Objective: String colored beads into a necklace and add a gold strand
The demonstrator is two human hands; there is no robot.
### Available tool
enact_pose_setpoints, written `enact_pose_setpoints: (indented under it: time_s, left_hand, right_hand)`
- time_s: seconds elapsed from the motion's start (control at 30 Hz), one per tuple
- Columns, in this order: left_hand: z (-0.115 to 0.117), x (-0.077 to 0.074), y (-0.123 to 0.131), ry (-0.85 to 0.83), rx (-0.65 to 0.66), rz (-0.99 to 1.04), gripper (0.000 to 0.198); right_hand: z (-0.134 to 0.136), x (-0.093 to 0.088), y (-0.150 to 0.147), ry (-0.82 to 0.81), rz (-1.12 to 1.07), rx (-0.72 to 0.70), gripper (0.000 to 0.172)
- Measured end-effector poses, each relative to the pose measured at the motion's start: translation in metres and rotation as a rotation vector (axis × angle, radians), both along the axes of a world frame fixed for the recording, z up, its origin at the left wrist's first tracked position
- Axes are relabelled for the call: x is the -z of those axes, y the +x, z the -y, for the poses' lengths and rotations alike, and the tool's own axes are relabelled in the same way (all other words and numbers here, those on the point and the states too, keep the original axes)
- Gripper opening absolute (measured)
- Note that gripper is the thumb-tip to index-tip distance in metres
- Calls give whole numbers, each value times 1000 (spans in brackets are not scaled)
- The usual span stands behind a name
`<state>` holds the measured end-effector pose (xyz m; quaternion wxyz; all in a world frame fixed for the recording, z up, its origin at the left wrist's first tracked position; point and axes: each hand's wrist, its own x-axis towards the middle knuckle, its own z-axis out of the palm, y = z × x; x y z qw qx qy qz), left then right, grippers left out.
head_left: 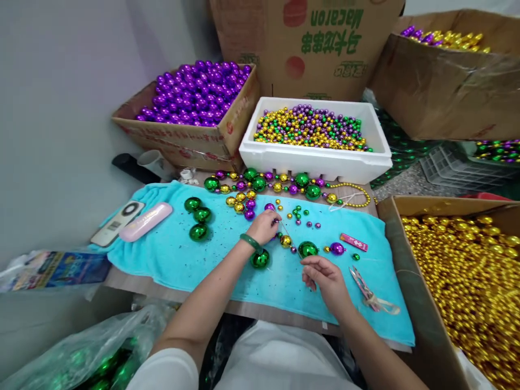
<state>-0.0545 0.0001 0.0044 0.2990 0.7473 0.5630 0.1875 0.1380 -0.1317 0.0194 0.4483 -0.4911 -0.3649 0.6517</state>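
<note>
My left hand (266, 226), with a green bangle on its wrist, is closed in a pinch on a small bead at the end of a thin string on the turquoise towel (195, 254). My right hand (325, 276) is closed on the other end of that string. Between the hands, on the string, sit a gold bead (286, 241) and a large green bead (307, 249). Another large green bead (260, 259) lies under my left wrist. A purple bead (337, 248) rests just right of the green one.
A finished bead strand (284, 184) lies along the towel's far edge. Behind stand a cardboard box of purple balls (195, 92) and a white foam box of mixed beads (312, 127). A box of gold beads (459, 271) is at right. Scissors (368, 290), three green balls (197, 218), a pink case (145, 221).
</note>
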Motion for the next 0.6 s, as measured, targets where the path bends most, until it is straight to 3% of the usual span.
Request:
enact_pose_setpoints:
  time_s: [0.13,0.23,0.4,0.6]
  left_hand:
    - [21,-14,-20,-297,-374,908,11]
    - [34,-27,-35,-505,-488,1328,16]
    - [44,-33,-47,-574,-564,1538,12]
    - [44,-35,-56,-538,-597,1574,12]
  right_hand:
    - [-5,-1,-2,3,32,50,19]
    - [-8,-3,-4,11,67,52,19]
    - [-7,-5,-10,13,108,45,19]
    - [-3,-6,-10,6,150,32,17]
